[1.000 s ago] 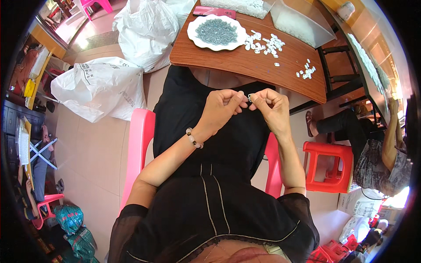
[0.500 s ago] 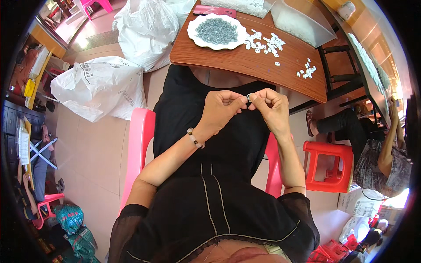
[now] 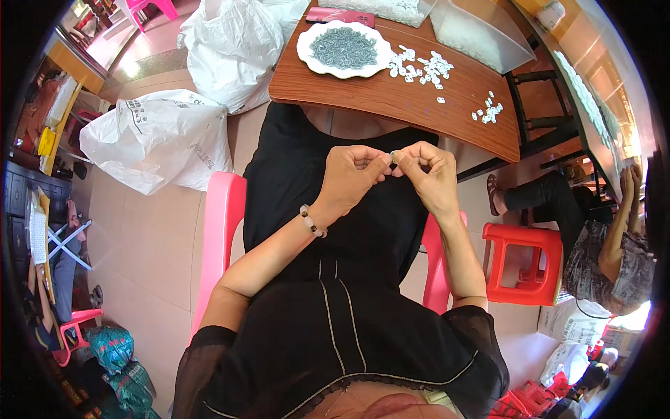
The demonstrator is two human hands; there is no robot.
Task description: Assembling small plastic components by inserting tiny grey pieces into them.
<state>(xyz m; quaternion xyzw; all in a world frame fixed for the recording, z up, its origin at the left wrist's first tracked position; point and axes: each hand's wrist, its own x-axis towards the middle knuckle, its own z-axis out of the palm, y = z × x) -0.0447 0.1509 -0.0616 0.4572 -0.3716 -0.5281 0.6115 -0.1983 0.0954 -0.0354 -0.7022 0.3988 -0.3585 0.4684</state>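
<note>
Over my lap, just short of the table edge, my two hands meet at the fingertips. My right hand [image 3: 431,178] pinches a small white plastic piece [image 3: 393,156] that is mostly covered by the fingers. Thumb and forefinger of my left hand [image 3: 350,176] are pressed together against that piece; whatever they hold is too small and hidden to name. Beyond the hands, similar white plastic pieces [image 3: 436,65] lie scattered on the brown table [image 3: 349,94]. A white scalloped plate [image 3: 304,54] there holds a heap of small grey parts [image 3: 343,47].
Behind the plate lies a pink-red flat case [image 3: 328,14]. A translucent bin [image 3: 481,38] stands at the table's far right. White sacks [image 3: 164,140] sit on the floor to the left. A red stool [image 3: 520,265] and a seated co-worker [image 3: 607,258] are at the right.
My hands stay nearly in place, and the white plastic piece has turned slightly between the fingertips. At the right, the co-worker's hands have shifted a little.
</note>
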